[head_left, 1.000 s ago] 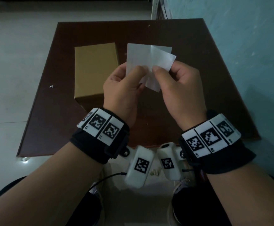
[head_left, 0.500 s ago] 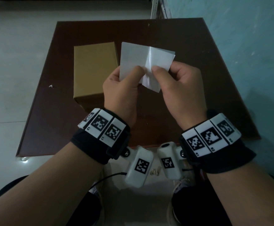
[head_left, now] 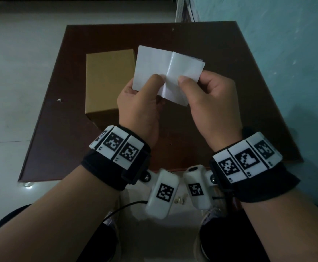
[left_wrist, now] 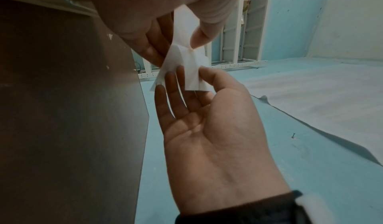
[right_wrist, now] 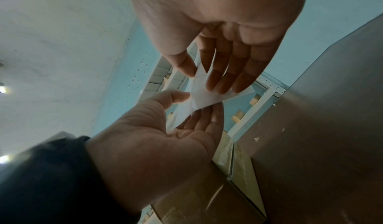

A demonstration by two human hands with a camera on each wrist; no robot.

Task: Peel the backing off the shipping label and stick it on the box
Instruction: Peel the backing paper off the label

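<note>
Both hands hold the white shipping label above the dark brown table (head_left: 220, 46). My left hand (head_left: 154, 82) pinches the matte left sheet (head_left: 150, 63) between thumb and fingers. My right hand (head_left: 182, 82) pinches the glossier right sheet (head_left: 186, 72). The two sheets still join along a crease between the thumbs. I cannot tell which sheet is the backing. The tan cardboard box (head_left: 107, 80) lies on the table to the left, partly under my left hand. The left wrist view shows the left hand (left_wrist: 178, 42) and the right hand (left_wrist: 192, 73) pinching the paper (left_wrist: 186, 60).
A teal wall (head_left: 287, 53) runs along the table's right side. White shelving (head_left: 181, 10) stands behind the table. A pale tiled floor (head_left: 12, 72) lies to the left, with a small white scrap (head_left: 59, 100) on it. The box (right_wrist: 207, 194) also shows in the right wrist view.
The two sheets have spread wider apart. My left hand has drawn its sheet to the left, so the overlap has opened into a flat crease. The box has not moved.
</note>
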